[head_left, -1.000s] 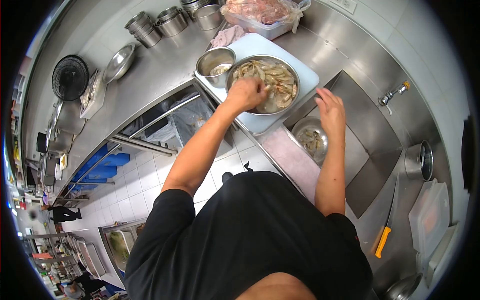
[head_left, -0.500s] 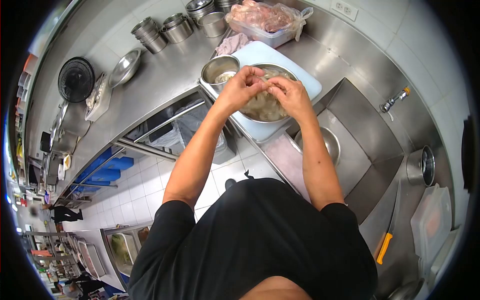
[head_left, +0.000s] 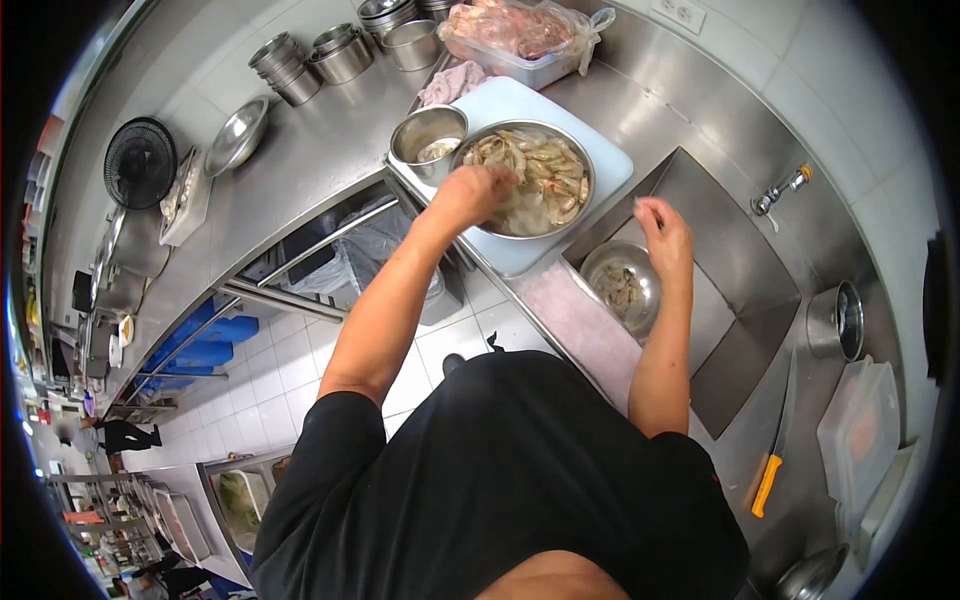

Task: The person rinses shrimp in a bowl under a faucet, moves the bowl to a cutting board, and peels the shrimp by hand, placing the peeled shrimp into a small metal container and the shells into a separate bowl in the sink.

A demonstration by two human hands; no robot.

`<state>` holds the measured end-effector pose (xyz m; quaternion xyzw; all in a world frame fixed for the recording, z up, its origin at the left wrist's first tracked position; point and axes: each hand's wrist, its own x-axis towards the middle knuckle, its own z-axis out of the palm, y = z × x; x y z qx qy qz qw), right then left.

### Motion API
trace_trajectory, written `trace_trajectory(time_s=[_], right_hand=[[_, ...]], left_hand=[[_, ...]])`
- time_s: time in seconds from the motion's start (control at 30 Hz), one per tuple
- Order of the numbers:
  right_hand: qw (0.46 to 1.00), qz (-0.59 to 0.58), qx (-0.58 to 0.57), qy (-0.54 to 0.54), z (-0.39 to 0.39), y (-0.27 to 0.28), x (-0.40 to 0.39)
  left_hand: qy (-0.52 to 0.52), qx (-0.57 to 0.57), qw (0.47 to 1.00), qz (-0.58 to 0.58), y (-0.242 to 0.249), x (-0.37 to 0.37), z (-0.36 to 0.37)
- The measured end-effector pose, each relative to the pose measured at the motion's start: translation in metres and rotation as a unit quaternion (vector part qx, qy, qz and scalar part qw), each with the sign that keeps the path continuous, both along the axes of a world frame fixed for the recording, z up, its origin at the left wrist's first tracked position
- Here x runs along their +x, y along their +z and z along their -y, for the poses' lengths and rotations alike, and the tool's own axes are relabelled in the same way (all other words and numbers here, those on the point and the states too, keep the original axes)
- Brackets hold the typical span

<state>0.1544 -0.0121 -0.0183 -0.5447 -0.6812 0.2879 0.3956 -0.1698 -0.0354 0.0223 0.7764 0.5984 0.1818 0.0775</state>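
A round metal bowl (head_left: 590, 185) of unpeeled shrimp (head_left: 545, 165) in cloudy liquid sits on a light blue board (head_left: 610, 160). My left hand (head_left: 475, 193) is over its near left rim, fingers curled together; what they hold, if anything, is hidden. Farther right, above the sink, my right hand (head_left: 665, 235) is raised with thumb and fingers drawn together, their contents too small to name. Below it in the sink, a metal bowl (head_left: 605, 262) has brownish pieces like shells in its bottom. A smaller metal pot (head_left: 408, 135) with pale pieces inside stands left of the shrimp bowl.
A plastic tub of bagged raw meat (head_left: 520, 35) and a pink cloth (head_left: 455, 82) are behind the board. Right of the sink (head_left: 735, 270) lie a yellow-handled knife (head_left: 767, 485), a metal pot (head_left: 828, 325) and clear plastic lids (head_left: 860, 420). A faucet (head_left: 775, 195) juts over the sink.
My hands, pinched together over the shrimp bowl before, have separated. The right hand moved right and down over the sink; the left lowered to the bowl's near left side.
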Motion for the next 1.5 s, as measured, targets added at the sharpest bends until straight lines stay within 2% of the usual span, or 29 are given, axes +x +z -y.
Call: trace_trajectory(time_s=[0.07,0.17,0.2,0.27,0.33,0.4,0.7,0.83,0.93,0.97,1.07,1.1,1.13,1.2,1.33,1.4,1.47,1.5], right_hand=[[0.982,0.19,0.003,-0.008,0.001,-0.016,0.021],[0.953,0.196,0.229,-0.014,0.001,-0.015,0.01],[0.965,0.157,0.208,0.014,0.002,-0.008,0.001],[0.982,0.074,0.163,0.064,0.012,0.032,-0.038],[0.972,0.029,0.206,0.114,0.015,0.045,-0.072],[0.972,0.024,0.19,0.133,0.013,0.048,-0.098],[0.979,-0.031,0.078,0.184,0.002,0.052,-0.125],[0.977,-0.066,0.008,0.203,-0.002,0.049,-0.12],[0.944,-0.2,-0.052,0.257,-0.01,0.039,-0.118],[0.946,-0.202,-0.007,0.253,-0.011,0.039,-0.118],[0.943,-0.204,0.108,0.239,-0.005,0.045,-0.118],[0.942,-0.201,0.128,0.238,-0.003,0.047,-0.119],[0.94,-0.199,0.146,0.236,0.0,0.048,-0.119],[0.963,-0.143,0.112,0.201,0.0,0.047,-0.118],[0.976,-0.076,0.134,0.155,0.004,0.035,-0.12],[0.975,-0.059,0.16,0.143,0.006,0.043,-0.12],[0.978,-0.06,0.132,0.147,0.003,0.038,-0.123],[0.98,-0.067,0.109,0.152,0.004,0.039,-0.124]], left_hand=[[0.028,-0.021,0.999,-0.019,-0.011,0.009,0.003],[0.034,0.009,0.999,-0.026,-0.018,0.017,0.001],[0.06,-0.051,0.992,0.101,-0.018,0.018,0.0],[0.106,-0.172,0.918,0.34,0.008,0.03,0.005],[0.081,-0.2,0.877,0.43,0.012,0.031,0.002],[0.065,-0.211,0.848,0.483,0.021,0.034,0.008],[0.082,-0.158,0.886,0.429,0.029,0.024,0.025],[0.019,-0.169,0.856,0.487,0.024,0.017,0.027],[-0.023,-0.193,0.753,0.628,0.022,0.02,0.028],[-0.045,-0.204,0.708,0.674,0.021,0.021,0.025],[-0.063,-0.179,0.627,0.756,0.019,0.033,0.026],[-0.053,-0.171,0.633,0.753,0.017,0.037,0.026],[-0.039,-0.169,0.665,0.726,0.019,0.04,0.026],[-0.004,-0.172,0.722,0.67,0.021,0.046,0.031],[0.056,-0.127,0.891,0.432,0.032,0.045,0.036],[0.089,-0.069,0.905,0.411,0.024,0.045,0.034],[0.088,-0.026,0.915,0.392,0.02,0.043,0.03],[0.067,-0.012,0.901,0.429,0.017,0.042,0.026]])
